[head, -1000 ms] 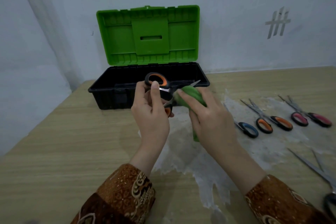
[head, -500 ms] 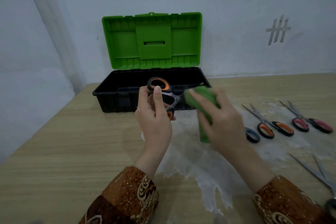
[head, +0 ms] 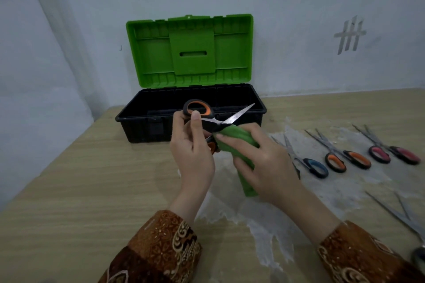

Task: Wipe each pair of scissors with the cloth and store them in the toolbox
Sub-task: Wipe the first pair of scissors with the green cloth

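At frame centre, the left hand (head: pixel 193 154) grips orange-handled scissors (head: pixel 208 117), blades open; right hand (head: pixel 264 163) fingers clutch the green cloth (head: pixel 236 140) around one blade. Since half a second ago, the cloth has slid toward the handles, baring the upper blade.

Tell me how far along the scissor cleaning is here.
Done: nothing visible stored in the open toolbox, though its floor is partly hidden. In hand: the left hand holds orange-handled scissors while the right hand wipes them with the green cloth. Left: four pairs on the table, blue-handled, orange-handled, pink-handled, and one at the frame edge.
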`<action>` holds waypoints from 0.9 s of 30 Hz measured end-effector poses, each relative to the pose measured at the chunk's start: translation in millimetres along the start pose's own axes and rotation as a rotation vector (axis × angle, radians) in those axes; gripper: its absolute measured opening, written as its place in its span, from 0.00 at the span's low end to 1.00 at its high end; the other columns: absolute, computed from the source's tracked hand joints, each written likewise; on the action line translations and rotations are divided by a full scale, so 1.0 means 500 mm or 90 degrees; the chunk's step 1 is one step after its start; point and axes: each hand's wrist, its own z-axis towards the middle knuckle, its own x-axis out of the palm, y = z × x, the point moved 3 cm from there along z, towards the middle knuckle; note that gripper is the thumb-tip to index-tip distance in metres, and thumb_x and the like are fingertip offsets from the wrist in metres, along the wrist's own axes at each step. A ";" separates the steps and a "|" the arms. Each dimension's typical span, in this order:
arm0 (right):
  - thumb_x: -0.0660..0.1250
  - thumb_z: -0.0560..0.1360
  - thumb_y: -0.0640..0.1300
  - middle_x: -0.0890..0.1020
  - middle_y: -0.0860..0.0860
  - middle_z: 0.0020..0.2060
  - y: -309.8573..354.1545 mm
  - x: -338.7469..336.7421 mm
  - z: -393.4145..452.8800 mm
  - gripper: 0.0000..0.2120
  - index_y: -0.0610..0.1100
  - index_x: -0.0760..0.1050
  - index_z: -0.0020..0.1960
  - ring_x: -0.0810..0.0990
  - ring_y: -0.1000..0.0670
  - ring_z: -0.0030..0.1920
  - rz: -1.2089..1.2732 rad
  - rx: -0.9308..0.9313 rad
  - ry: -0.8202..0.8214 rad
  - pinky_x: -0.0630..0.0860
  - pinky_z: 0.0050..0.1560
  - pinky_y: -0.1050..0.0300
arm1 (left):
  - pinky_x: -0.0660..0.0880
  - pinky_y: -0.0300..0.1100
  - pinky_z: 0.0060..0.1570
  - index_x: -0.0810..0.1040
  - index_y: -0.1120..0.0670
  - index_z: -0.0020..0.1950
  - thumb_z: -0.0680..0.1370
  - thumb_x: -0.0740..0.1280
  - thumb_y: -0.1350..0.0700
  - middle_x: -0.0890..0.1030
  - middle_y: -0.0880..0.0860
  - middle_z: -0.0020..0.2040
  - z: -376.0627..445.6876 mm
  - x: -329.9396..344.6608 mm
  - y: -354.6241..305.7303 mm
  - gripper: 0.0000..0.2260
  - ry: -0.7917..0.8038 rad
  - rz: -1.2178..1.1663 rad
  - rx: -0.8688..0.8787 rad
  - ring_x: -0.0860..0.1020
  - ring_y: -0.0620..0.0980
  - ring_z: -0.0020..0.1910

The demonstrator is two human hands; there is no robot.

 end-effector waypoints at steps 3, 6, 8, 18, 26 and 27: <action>0.64 0.74 0.36 0.78 0.45 0.54 0.002 -0.001 0.004 0.21 0.48 0.77 0.64 0.77 0.48 0.44 -0.072 0.008 -0.024 0.76 0.32 0.59 | 0.76 0.53 0.30 0.71 0.49 0.46 0.83 0.57 0.51 0.73 0.54 0.30 0.001 0.002 -0.008 0.08 0.011 0.014 0.030 0.74 0.52 0.29; 0.66 0.71 0.34 0.78 0.44 0.52 -0.021 -0.005 0.004 0.20 0.48 0.79 0.61 0.78 0.46 0.41 -0.136 0.070 -0.058 0.76 0.27 0.55 | 0.75 0.58 0.26 0.71 0.49 0.46 0.83 0.57 0.51 0.73 0.56 0.30 0.003 -0.001 -0.007 0.08 0.002 0.009 0.010 0.74 0.57 0.28; 0.65 0.72 0.34 0.78 0.43 0.53 -0.034 -0.014 0.004 0.20 0.47 0.79 0.61 0.77 0.46 0.40 -0.123 0.097 -0.084 0.76 0.29 0.56 | 0.74 0.60 0.25 0.71 0.49 0.46 0.83 0.57 0.51 0.72 0.59 0.31 0.004 -0.004 -0.005 0.08 -0.006 -0.002 -0.007 0.74 0.59 0.28; 0.68 0.71 0.33 0.78 0.42 0.54 -0.040 0.008 0.003 0.22 0.48 0.78 0.63 0.78 0.44 0.40 -0.124 0.089 -0.017 0.76 0.28 0.54 | 0.75 0.48 0.23 0.71 0.52 0.46 0.84 0.57 0.53 0.71 0.57 0.29 0.013 -0.011 -0.003 0.09 -0.021 -0.024 -0.045 0.72 0.51 0.24; 0.66 0.73 0.35 0.76 0.43 0.54 -0.078 -0.043 -0.005 0.21 0.47 0.76 0.65 0.73 0.51 0.39 -0.112 0.159 -0.136 0.65 0.35 0.68 | 0.77 0.49 0.23 0.71 0.53 0.46 0.84 0.57 0.53 0.71 0.55 0.29 0.010 -0.009 -0.001 0.09 -0.011 -0.028 -0.059 0.72 0.48 0.25; 0.64 0.74 0.37 0.77 0.42 0.55 -0.060 -0.039 0.001 0.20 0.47 0.76 0.65 0.75 0.50 0.40 -0.111 0.113 -0.131 0.68 0.36 0.68 | 0.77 0.52 0.23 0.71 0.53 0.46 0.84 0.57 0.53 0.71 0.52 0.28 0.006 -0.005 0.000 0.08 0.006 -0.018 -0.045 0.73 0.48 0.25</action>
